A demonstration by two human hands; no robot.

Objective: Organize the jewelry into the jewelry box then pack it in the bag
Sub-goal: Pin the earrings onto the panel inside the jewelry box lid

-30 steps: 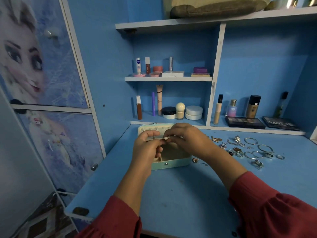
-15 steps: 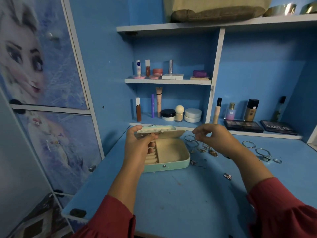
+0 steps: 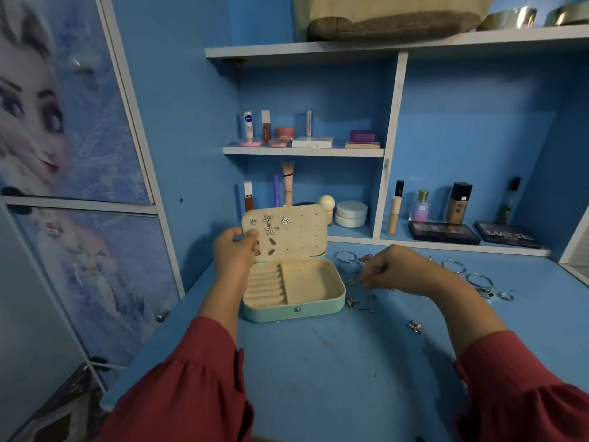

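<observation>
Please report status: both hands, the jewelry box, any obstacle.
Left hand grips open lid of jewelry box. Right hand curled over loose jewelry on desk; pinch unclear. Main tray bare. No obstacle seen.

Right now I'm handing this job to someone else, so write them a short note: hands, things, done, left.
Left hand holds the open lid of the jewelry box upright.
Right hand is over the loose jewelry on the desk, fingers curled; whether it pinches a piece cannot be told.
Done: several earrings pinned in the lid.
Left: the box's trays look empty; hoops, rings and studs lie on the desk; then close and bag it.
</observation>
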